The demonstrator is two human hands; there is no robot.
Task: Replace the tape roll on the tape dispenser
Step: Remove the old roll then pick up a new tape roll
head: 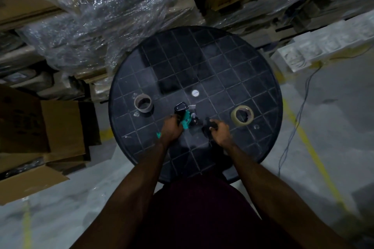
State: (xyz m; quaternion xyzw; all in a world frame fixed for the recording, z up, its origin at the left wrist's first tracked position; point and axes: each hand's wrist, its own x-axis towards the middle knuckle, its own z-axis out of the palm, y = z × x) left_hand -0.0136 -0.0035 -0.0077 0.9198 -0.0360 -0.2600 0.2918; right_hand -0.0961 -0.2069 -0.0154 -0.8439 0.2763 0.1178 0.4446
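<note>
A teal and black tape dispenser (185, 116) stands on the round black table (222, 66), near its middle front. My left hand (171, 130) grips the dispenser by its handle. My right hand (219, 130) is closed on a small black part (209, 126) just right of the dispenser; what the part is, I cannot tell. An empty brown cardboard core (143, 102) lies to the left of the dispenser. A full roll of clear yellowish tape (242, 115) lies flat to the right of my right hand.
A small white disc (195, 93) marks the table's centre. Cardboard boxes (40, 131) stand at the left, plastic-wrapped stacks (91, 16) behind the table. A cable (299, 111) and yellow floor lines (315, 153) run at the right.
</note>
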